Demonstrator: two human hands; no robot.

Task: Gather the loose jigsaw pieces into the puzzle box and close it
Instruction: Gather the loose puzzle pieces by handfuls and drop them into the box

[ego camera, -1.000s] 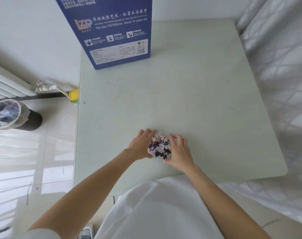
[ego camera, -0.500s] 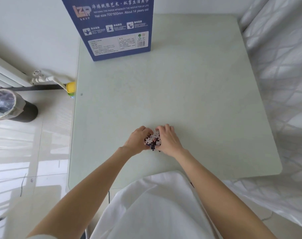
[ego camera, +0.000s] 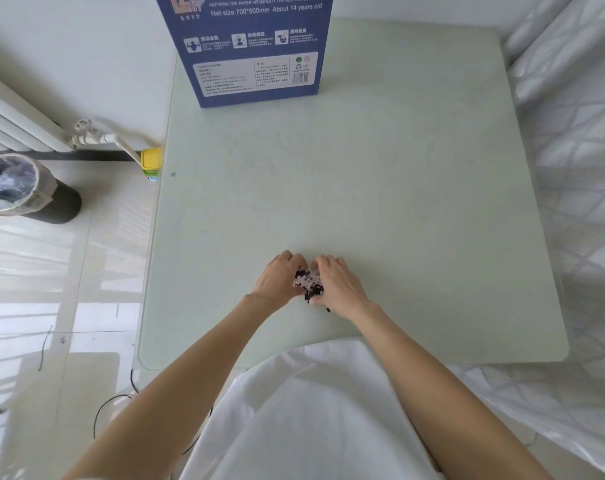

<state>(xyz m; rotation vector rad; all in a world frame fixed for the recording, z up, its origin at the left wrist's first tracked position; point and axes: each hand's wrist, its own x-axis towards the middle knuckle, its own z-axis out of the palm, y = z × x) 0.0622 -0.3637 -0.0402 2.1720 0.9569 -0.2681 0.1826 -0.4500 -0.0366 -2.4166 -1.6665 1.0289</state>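
Both hands cupped round the jigsaw pieces (ego camera: 307,284): left hand (ego camera: 278,280) and right hand (ego camera: 339,287) should squeeze inward, scooping under 1 stray piece (ego camera: 327,310) by the right wrist.

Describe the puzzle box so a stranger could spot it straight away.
Start at the pale green table and look to its far edge, left of centre. The puzzle box stands there upright: dark blue, with white print and a barcode label, the only tall thing on the table.

puzzle box (ego camera: 249,50) top cut off by frame edge; jigsaw pieces (ego camera: 308,284) mostly hidden between cupped hands
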